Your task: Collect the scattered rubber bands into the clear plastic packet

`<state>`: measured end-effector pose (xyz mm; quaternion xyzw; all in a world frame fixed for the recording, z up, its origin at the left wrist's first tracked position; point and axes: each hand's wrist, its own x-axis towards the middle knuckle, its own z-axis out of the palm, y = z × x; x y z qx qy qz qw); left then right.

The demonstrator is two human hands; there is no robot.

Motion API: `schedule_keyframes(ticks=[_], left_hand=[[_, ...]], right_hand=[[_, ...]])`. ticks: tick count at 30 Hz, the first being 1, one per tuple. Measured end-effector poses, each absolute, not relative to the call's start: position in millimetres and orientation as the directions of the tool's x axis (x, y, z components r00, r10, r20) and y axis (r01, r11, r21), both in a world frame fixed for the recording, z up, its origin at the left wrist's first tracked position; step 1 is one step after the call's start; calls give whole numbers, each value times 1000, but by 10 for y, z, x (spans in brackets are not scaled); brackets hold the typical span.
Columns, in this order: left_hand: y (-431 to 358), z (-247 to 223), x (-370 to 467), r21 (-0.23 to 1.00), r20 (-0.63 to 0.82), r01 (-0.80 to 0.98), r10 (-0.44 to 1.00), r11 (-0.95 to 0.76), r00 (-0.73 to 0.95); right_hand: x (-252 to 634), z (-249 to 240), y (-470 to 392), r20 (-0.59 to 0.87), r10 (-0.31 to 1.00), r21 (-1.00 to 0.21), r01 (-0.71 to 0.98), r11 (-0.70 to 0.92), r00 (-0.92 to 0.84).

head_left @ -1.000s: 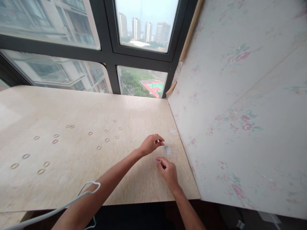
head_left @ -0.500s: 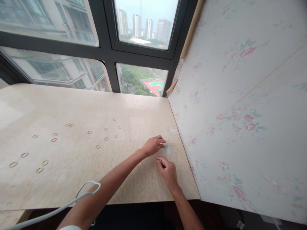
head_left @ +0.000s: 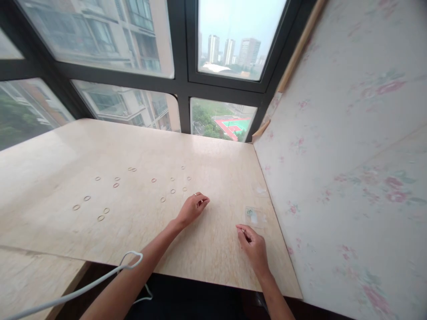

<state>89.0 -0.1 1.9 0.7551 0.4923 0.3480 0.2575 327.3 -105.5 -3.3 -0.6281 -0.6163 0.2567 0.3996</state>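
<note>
On the tabletop [head_left: 207,253], rings [head_left: 101,218] flat, widest sideways, left hand [head_left: 192,209] and right hand [head_left: 255,247] pinched narrow, contents unclear.

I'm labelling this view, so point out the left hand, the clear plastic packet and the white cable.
Left hand [head_left: 191,210]: head view, back of the hand.
Clear plastic packet [head_left: 254,217]: head view, its white patch.
White cable [head_left: 95,282]: head view, the stretch left of its loop.

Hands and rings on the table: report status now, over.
Left hand, right hand: fingertips pinched, contents unclear. Rings scattered at left. White cable crosses left forearm.
</note>
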Motion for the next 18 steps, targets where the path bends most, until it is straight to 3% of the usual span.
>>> schedule_keyframes(ticks=[4, 8, 18], left_hand=[[-125, 6, 638, 743, 277, 596, 951, -304, 140], [-171, -21, 573, 785, 276, 547, 955, -292, 113], [-188, -42, 468, 905, 198, 387, 980, -174, -22]], right_hand=[[3289, -85, -1067, 134, 986, -825, 562, 53, 103], [3176, -30, -1084, 95, 991, -845, 534, 32, 90], [1895, 597, -674, 211, 932, -878, 363, 313, -296]])
